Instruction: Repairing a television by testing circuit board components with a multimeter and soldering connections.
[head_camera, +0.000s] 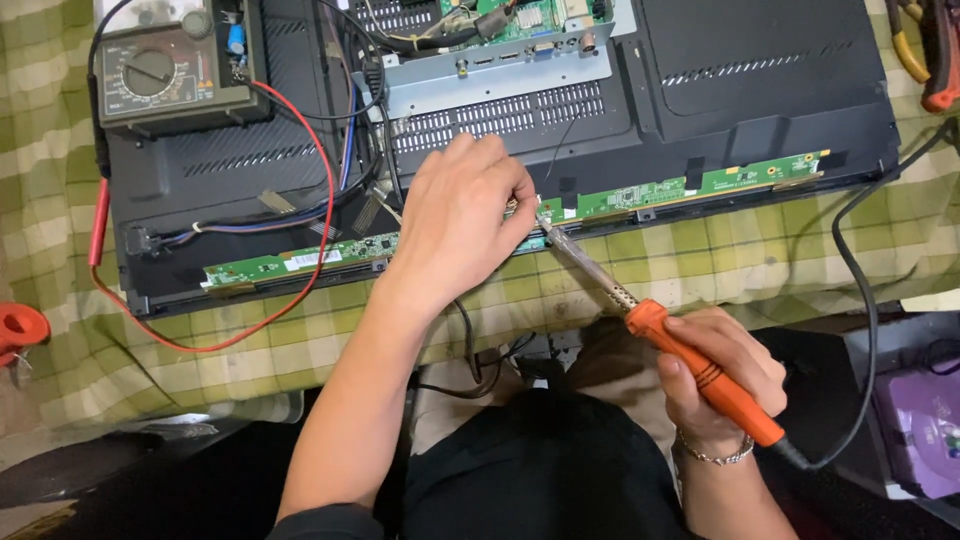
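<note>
Both grips are closed on something. Right hand (722, 375) wraps its fingers around the orange handle of a soldering iron (650, 320), and the metal shaft runs up and to the left so that the tip meets the long green circuit strip (640, 195) at the lower edge of the black television back panel (770, 90). Left hand (455, 225) lies over the strip just beside that tip, with thumb and forefinger pressed together on something small and thin; what it is I cannot tell, because the fingers hide it.

What could go wrong, in my judgement: the left fingertips are very near to the hot tip, so a small slip of the right hand could burn them. If the tip stays too long on one place, the thin strip or its flat ribbon cables (365, 215) could be damaged. The black cord (860, 290) of the iron hangs in a loop across the cloth and could pull the tool aside.

The panel is matt black with rows of ventilation slots. The strip is narrow, flat and glossy green. The iron has a ribbed orange plastic handle and a dull grey shaft. An analogue multimeter (165, 70) with a round dial lies on the panel, its red lead (320, 220) curving downwards. Under everything is a soft green and cream checked cloth (760, 255).
</note>
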